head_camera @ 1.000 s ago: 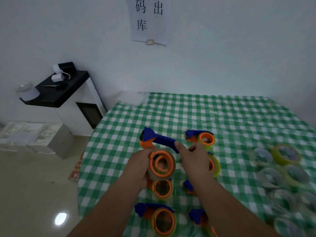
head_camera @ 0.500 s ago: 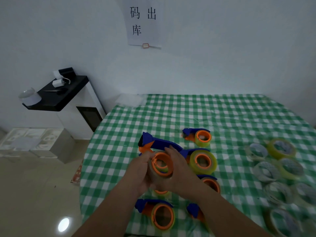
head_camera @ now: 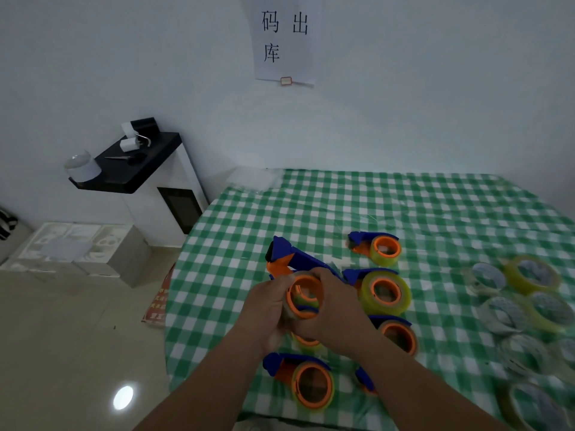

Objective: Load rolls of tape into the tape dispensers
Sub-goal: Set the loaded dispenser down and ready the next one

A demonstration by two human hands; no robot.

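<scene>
Both forearms extend fwd, converging at centre. Left hand (head_camera: 268,309) and right hand (head_camera: 331,307) pressed close together, fingers curled inward, thumbs up top. Both closed in grip. Wrists roughly level, slightly bent.

A green and white checked tablecloth (head_camera: 404,206) is seen. Blue and orange plastic tape dispensers (head_camera: 378,247) and yellowish clear tape rolls (head_camera: 532,275) are seen.

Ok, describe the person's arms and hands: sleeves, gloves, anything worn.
Both forearms are bare up to the bottom edge of the picture; no sleeve shows. The left hand and right hand wear no gloves. No watch, ring or band can be seen on the parts in view.
</scene>
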